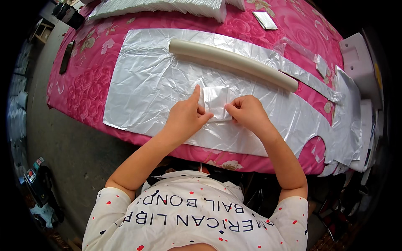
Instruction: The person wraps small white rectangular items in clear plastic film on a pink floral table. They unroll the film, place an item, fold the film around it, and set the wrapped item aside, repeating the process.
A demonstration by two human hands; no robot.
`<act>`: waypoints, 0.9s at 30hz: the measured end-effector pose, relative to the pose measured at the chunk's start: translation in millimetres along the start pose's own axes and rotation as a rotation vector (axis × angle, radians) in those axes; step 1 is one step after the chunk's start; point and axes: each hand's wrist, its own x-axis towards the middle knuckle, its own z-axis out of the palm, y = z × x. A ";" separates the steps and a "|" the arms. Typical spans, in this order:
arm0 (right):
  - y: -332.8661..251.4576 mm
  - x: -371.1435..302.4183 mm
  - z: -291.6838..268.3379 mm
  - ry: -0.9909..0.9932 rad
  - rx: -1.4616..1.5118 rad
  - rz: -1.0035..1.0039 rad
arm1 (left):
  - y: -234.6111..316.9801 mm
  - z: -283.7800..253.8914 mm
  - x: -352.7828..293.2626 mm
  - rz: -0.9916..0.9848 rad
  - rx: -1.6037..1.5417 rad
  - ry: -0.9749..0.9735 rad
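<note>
A small folded square of white plastic film [217,95] lies between my hands, on top of a large, flat, wrinkled plastic bag [140,90]. My left hand [186,115] is at the square's lower left corner, thumb and a curled finger closed on its edge. Its index finger stretches out along the left side. With thumb and index finger, my right hand [249,112] pinches the lower right edge; the other fingers are curled in. Just beyond the hands, a long beige tube [234,62] rests slantwise across the large bag. My palms hide part of the film.
Pink floral cloth [90,90] covers the table. A thick stack of white folded sheets [163,9] lies at the far edge, near a small folded packet [264,20]. White foam boxes [355,52] stand at the right; a dark narrow object [67,57] lies at the left.
</note>
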 end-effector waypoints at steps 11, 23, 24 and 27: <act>4.6 -0.4 5.0 0.070 -0.034 -0.078 | 0.1 41.1 2.2 0.417 0.553 0.066; -8.9 -39.9 5.4 0.254 -0.797 -0.172 | -5.3 45.4 -2.6 0.436 0.469 0.099; -14.5 -42.1 5.1 0.262 -0.768 -0.256 | -5.2 40.7 -3.8 0.445 0.392 0.151; -24.0 -33.0 12.9 0.304 -0.704 -0.574 | -13.7 23.9 -21.3 0.464 0.099 0.203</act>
